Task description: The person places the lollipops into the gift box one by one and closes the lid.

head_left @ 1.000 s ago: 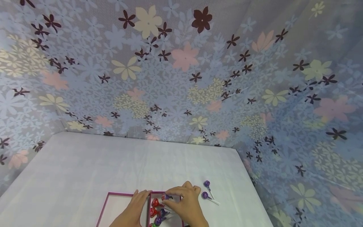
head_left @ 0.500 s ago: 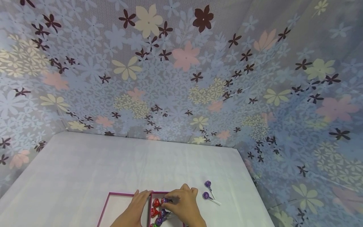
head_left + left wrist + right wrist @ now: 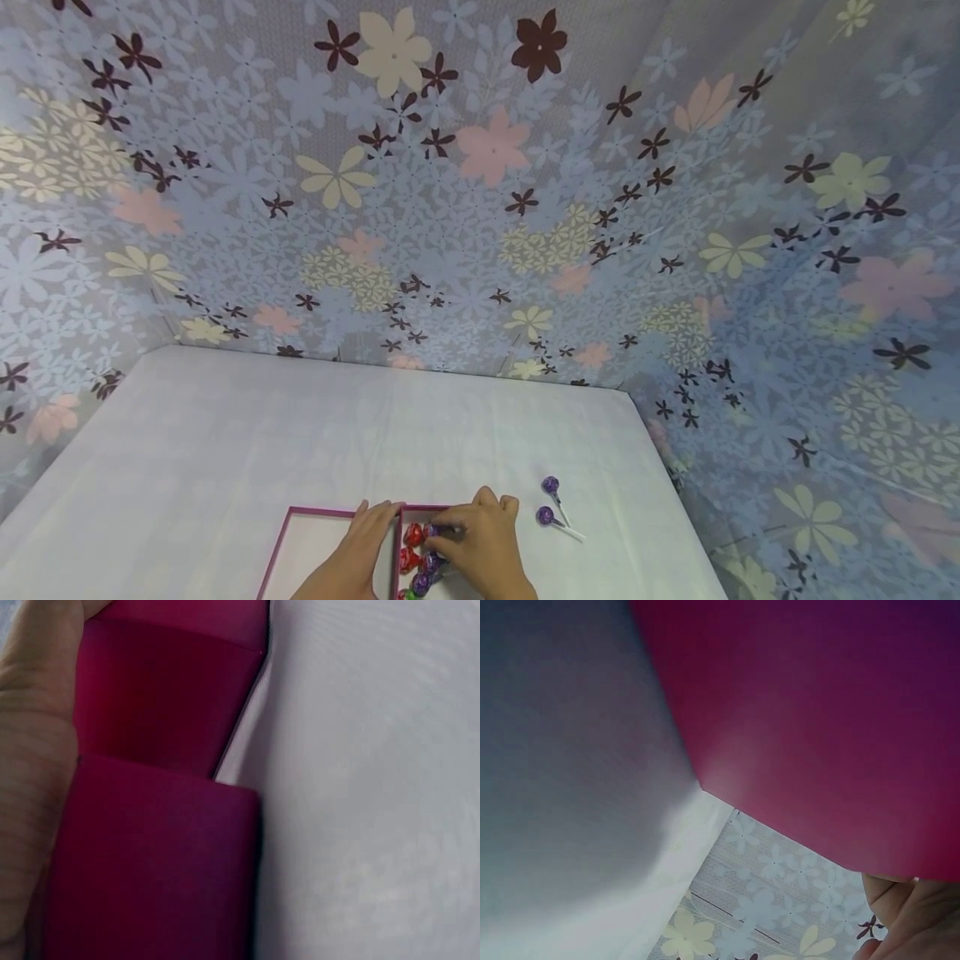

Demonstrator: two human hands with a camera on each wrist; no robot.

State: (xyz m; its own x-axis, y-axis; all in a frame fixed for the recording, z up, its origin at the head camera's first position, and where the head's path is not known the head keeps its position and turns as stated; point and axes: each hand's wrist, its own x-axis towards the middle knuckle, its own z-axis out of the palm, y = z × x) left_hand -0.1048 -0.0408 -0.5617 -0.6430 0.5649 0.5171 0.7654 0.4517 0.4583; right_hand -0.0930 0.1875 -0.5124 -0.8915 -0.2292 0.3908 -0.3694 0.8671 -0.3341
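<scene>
A magenta-rimmed box with a pale inside holds several wrapped lollipops. Among them are a red lollipop, another red lollipop, a purple lollipop and a bit of green wrapper at the frame's bottom. My right hand pinches a purple lollipop between thumb and forefinger, low inside the box near its far end; its stick is hidden by the hand. My left hand rests with straight fingers at the box's left rim. Magenta walls stand beside that hand in the left wrist view.
A second magenta-rimmed open tray adjoins the box on the left. Two purple lollipops with white sticks lie on the white table to the right. Flowered cloth hangs behind the table and along its sides.
My right hand has lowered the purple lollipop into the box and shifted slightly left and toward me, beside the red ones. The left hand has stayed at the rim.
</scene>
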